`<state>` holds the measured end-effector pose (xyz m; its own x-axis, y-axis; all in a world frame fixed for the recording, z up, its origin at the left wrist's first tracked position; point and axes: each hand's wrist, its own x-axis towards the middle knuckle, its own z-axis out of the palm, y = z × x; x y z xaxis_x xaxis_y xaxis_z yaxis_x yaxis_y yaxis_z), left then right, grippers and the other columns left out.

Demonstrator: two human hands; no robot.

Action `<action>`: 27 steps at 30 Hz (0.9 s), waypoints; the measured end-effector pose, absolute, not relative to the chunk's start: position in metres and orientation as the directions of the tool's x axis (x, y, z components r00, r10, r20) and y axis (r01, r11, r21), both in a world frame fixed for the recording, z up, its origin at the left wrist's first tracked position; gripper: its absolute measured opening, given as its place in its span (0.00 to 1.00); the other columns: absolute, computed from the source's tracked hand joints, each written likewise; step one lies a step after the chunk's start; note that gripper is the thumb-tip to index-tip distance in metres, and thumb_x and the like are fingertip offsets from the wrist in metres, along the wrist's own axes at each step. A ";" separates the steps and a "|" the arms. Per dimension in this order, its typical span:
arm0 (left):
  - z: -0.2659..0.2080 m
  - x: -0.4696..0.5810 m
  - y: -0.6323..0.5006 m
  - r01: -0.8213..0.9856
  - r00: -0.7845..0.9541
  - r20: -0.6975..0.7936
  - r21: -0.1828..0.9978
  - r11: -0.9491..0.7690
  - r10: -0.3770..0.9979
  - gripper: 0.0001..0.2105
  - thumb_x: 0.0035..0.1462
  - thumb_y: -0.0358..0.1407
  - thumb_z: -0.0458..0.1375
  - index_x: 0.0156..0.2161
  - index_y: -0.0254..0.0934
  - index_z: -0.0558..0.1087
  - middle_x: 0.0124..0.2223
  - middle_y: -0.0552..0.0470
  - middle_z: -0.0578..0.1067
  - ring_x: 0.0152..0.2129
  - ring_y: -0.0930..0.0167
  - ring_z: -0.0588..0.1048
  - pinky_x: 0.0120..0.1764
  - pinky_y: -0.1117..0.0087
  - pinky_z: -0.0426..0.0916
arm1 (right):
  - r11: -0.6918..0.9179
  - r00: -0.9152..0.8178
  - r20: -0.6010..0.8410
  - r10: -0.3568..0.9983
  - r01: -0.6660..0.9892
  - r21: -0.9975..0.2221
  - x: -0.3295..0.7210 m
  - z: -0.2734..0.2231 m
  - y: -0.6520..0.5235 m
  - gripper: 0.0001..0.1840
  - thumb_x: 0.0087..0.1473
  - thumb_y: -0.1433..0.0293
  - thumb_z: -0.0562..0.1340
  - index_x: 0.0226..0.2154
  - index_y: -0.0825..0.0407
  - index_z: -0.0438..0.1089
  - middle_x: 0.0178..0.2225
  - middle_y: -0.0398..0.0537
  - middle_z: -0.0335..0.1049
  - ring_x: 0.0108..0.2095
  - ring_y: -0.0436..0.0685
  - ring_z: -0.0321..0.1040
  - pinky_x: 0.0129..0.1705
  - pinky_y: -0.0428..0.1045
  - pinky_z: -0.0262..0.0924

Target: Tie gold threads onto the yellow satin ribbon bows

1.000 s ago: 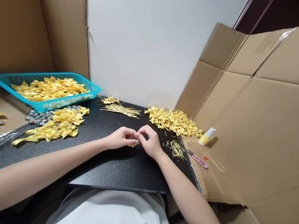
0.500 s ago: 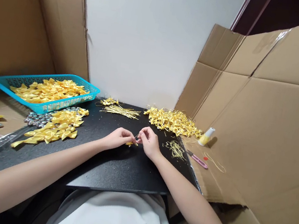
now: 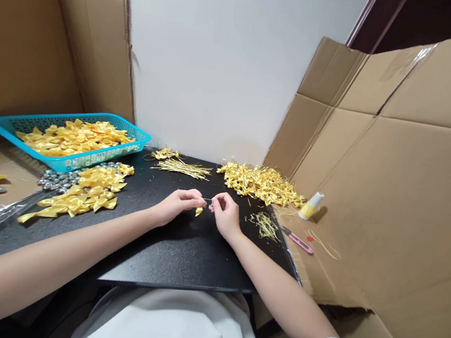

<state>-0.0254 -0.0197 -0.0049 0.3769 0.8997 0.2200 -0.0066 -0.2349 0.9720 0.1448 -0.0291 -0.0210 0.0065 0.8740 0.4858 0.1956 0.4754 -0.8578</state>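
Observation:
Over the middle of the black table (image 3: 179, 265), my left hand (image 3: 178, 205) pinches a small yellow ribbon bow (image 3: 199, 211), most of it hidden by the fingers. A thin cord (image 3: 208, 199) stretches from there to my right hand (image 3: 224, 214), whose thumb and fingertips are closed on its other end. Both hands are a short way apart, just above the tabletop. Beyond them lie a bundle of gold cords (image 3: 182, 168) and a large heap of finished-looking yellow bows with cords (image 3: 261, 184).
At left stands a blue basket (image 3: 92, 161) of yellow bows; loose bows (image 3: 87, 192) and silver beads (image 3: 54, 181) lie before it. To the right are thread scraps (image 3: 265, 225), a pink-handled cutter (image 3: 300, 241) and a thread cone (image 3: 311, 206). Cardboard walls (image 3: 417, 212) flank the table.
My hands have drawn slightly apart, pulling the cord straight between them. The yellow bow now hangs below my left fingertips.

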 end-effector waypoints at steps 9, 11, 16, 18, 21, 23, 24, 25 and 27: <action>-0.005 -0.026 -0.020 0.215 0.287 0.358 0.880 -0.424 0.889 0.14 0.46 0.46 0.64 0.32 0.37 0.81 0.31 0.52 0.70 0.25 0.74 0.65 0.27 0.72 0.59 | 0.692 -0.248 0.696 0.674 0.541 -0.478 0.151 -0.009 -0.044 0.09 0.56 0.68 0.55 0.26 0.50 0.67 0.26 0.45 0.68 0.28 0.51 0.63 0.33 0.47 0.59; -0.003 -0.027 -0.022 0.304 0.332 0.431 0.793 -0.528 0.839 0.13 0.47 0.46 0.64 0.30 0.37 0.80 0.29 0.53 0.68 0.23 0.75 0.63 0.26 0.72 0.58 | 0.708 -0.297 0.688 0.662 0.548 -0.445 0.152 -0.008 -0.045 0.09 0.56 0.69 0.56 0.27 0.50 0.68 0.27 0.45 0.69 0.29 0.52 0.64 0.34 0.47 0.59; -0.001 -0.028 -0.024 0.343 0.394 0.503 0.696 -0.630 0.770 0.14 0.51 0.46 0.62 0.26 0.36 0.78 0.29 0.52 0.70 0.27 0.73 0.68 0.30 0.72 0.62 | 0.698 -0.303 0.648 0.699 0.485 -0.526 0.154 -0.005 -0.042 0.07 0.54 0.68 0.59 0.27 0.50 0.69 0.27 0.44 0.70 0.29 0.52 0.62 0.36 0.48 0.59; 0.000 -0.028 -0.023 0.321 0.389 0.505 0.710 -0.627 0.771 0.14 0.51 0.47 0.62 0.28 0.37 0.78 0.30 0.52 0.71 0.27 0.73 0.68 0.30 0.72 0.62 | 0.665 -0.238 0.634 0.736 0.427 -0.612 0.157 -0.003 -0.037 0.03 0.52 0.67 0.62 0.31 0.50 0.70 0.29 0.43 0.71 0.30 0.52 0.62 0.36 0.48 0.59; 0.001 -0.029 -0.022 0.282 0.420 0.508 0.715 -0.640 0.752 0.14 0.53 0.46 0.61 0.29 0.37 0.79 0.31 0.52 0.71 0.29 0.72 0.69 0.33 0.72 0.64 | 0.645 -0.281 0.581 0.764 0.357 -0.676 0.164 -0.002 -0.030 0.05 0.52 0.68 0.62 0.34 0.50 0.71 0.33 0.43 0.71 0.33 0.51 0.62 0.39 0.48 0.59; 0.001 -0.030 -0.020 0.288 0.460 0.499 0.698 -0.656 0.734 0.13 0.54 0.46 0.60 0.29 0.38 0.79 0.32 0.51 0.72 0.31 0.71 0.70 0.37 0.70 0.65 | 0.646 -0.364 0.536 0.762 0.352 -0.678 0.168 -0.002 -0.026 0.03 0.52 0.69 0.63 0.32 0.51 0.71 0.34 0.43 0.71 0.34 0.51 0.63 0.40 0.48 0.58; 0.001 -0.031 -0.020 0.299 0.484 0.489 0.687 -0.662 0.726 0.13 0.54 0.46 0.60 0.29 0.38 0.79 0.33 0.51 0.72 0.32 0.71 0.70 0.39 0.69 0.65 | 0.646 -0.396 0.516 0.759 0.363 -0.672 0.170 -0.002 -0.025 0.02 0.52 0.70 0.63 0.31 0.52 0.71 0.33 0.43 0.71 0.35 0.51 0.63 0.41 0.48 0.58; 0.001 -0.031 -0.019 0.313 0.510 0.474 0.675 -0.668 0.718 0.13 0.54 0.46 0.60 0.29 0.38 0.79 0.33 0.51 0.73 0.34 0.70 0.70 0.41 0.68 0.64 | 0.646 -0.420 0.498 0.758 0.381 -0.662 0.171 -0.003 -0.024 0.02 0.52 0.70 0.64 0.31 0.52 0.71 0.33 0.43 0.71 0.35 0.51 0.63 0.41 0.48 0.58; 0.001 -0.033 -0.018 0.342 0.562 0.430 0.657 -0.672 0.707 0.14 0.54 0.46 0.60 0.28 0.39 0.79 0.35 0.50 0.74 0.36 0.68 0.71 0.45 0.66 0.63 | 0.647 -0.454 0.468 0.758 0.429 -0.631 0.172 -0.003 -0.024 0.02 0.51 0.71 0.65 0.29 0.52 0.71 0.31 0.42 0.71 0.34 0.51 0.62 0.41 0.48 0.57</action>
<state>-0.0334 -0.0178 0.0005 0.5616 0.7068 0.4302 0.3422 -0.6718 0.6569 0.1717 -0.0241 -0.0032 -0.4542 0.7579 0.4683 0.4285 0.6467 -0.6310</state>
